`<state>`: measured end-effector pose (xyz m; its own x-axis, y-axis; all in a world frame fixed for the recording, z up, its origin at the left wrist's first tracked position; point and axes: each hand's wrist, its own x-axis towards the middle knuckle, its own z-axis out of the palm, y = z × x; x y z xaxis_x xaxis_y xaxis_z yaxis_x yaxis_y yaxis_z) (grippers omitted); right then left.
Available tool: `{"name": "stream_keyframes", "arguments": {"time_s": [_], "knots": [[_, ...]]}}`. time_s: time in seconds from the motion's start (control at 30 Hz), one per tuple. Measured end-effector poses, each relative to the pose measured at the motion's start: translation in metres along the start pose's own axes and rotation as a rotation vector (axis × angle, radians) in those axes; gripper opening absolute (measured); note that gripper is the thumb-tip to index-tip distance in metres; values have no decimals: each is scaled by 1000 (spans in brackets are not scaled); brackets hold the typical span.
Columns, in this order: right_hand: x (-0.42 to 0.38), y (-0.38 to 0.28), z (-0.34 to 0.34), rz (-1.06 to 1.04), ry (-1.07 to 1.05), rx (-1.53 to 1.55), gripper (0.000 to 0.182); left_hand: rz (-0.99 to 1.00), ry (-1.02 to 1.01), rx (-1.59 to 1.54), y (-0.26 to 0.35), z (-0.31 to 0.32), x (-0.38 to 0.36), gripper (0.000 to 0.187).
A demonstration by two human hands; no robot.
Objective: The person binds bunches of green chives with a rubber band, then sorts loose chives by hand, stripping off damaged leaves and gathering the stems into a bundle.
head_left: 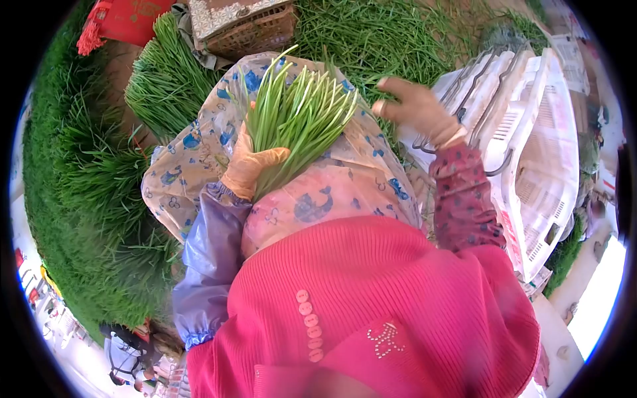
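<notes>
My left hand (pixel 255 166), in a thin orange glove, is closed round a thick bunch of green chives (pixel 298 119). The bunch lies slantwise over my lap, its pale ends pointing up and to the right. Under it spreads a clear plastic apron (pixel 179 186) printed with blue whales. Away from the bunch, to its right, my right hand (pixel 415 109) is raised near a white plastic crate. Its fingers are apart, somewhat blurred by motion, and nothing shows between them.
White plastic crates (pixel 531 152) with metal handles stand close at my right. Piled chives (pixel 99 199) fill the left side, and another stack (pixel 172 83) lies ahead. Loose green leaves (pixel 378 43) cover the ground beyond my lap, beside a woven basket (pixel 245 30) and a red bag (pixel 129 20).
</notes>
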<state>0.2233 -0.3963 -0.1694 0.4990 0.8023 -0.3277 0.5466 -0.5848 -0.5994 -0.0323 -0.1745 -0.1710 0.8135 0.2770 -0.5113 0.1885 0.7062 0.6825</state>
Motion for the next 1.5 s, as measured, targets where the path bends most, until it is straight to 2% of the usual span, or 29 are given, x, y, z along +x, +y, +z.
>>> {"name": "stream_keyframes", "arguments": {"time_s": [0.03, 0.1, 0.17, 0.23, 0.3, 0.4, 0.43, 0.5, 0.57, 0.63, 0.7, 0.77, 0.8, 0.83, 0.93, 0.97, 1.03, 1.1, 1.17, 1.23, 1.3, 1.37, 1.4, 1.47, 1.5], "knots": [[-2, -25, 0, 67, -256, 90, 75, 6, 3, -1, -1, 0, 0, 99], [-1, -35, 31, -185, -361, 351, 92, 27, -28, -29, -3, -2, -1, 100], [2, -39, 57, -266, -219, 599, 99, 67, -49, -60, -4, 2, -3, 103], [12, -58, 46, -249, -275, 645, 102, 79, -99, -157, -2, 11, -7, 105], [19, -69, 42, -225, -331, 681, 105, 131, -163, -127, -2, 6, -2, 101], [16, -94, 43, -175, -302, 1202, 107, 244, -273, -193, -2, 6, -4, 87], [17, -103, 48, -185, -314, 1192, 107, 281, -273, -157, -2, 7, -5, 81], [19, -114, 57, -288, -11, 1424, 100, 195, -268, -223, 2, 11, -9, 70], [22, -119, 59, -277, -4, 1428, 99, 112, -236, -163, 8, 15, -14, 60], [27, -124, 60, -239, -53, 1640, 95, 66, -205, -82, 10, 14, -16, 55], [39, -118, 60, -315, -86, 1644, 92, 100, -242, 67, 2, 9, -14, 49], [39, -120, 55, -214, -127, 1654, 96, 67, -282, 5, -3, 4, -12, 49], [36, -132, 49, -186, -102, 1668, 82, 58, -294, 31, 1, 4, -13, 43], [36, -133, 46, -187, -106, 1662, 82, 49, -305, 59, 3, 5, -14, 37], [35, -142, 38, -81, -123, 1620, 52, 139, -264, -34, 1, 16, -13, 45], [36, -142, 38, -83, -120, 1621, 52, 139, -267, -32, 3, 17, -15, 45], [39, -139, 38, -87, -163, 1618, 51, 255, -58, 75, 7, 19, -17, 52], [40, -141, 36, -89, -154, 1592, 52, 255, -65, 45, 8, 14, -16, 50], [39, -150, 33, -84, -180, 1662, 54, 117, -92, 100, 13, 13, -20, 46], [43, -146, 35, -102, -193, 1700, 56, 85, -80, 179, 12, -2, -18, 44], [45, -139, 35, -203, -288, 1579, 57, 49, -70, 256, 13, -2, -17, 42], [47, -138, 37, -217, -269, 1605, 57, 137, 76, 136, 18, 14, -18, 39], [48, -138, 38, -198, -263, 1602, 57, 129, 70, 145, 17, 12, -16, 39], [48, -136, 39, -181, -242, 1586, 52, 281, 154, 342, 13, 5, -13, 37], [48, -136, 39, -180, -237, 1592, 52, 276, 151, 347, 16, 6, -13, 37]]}}
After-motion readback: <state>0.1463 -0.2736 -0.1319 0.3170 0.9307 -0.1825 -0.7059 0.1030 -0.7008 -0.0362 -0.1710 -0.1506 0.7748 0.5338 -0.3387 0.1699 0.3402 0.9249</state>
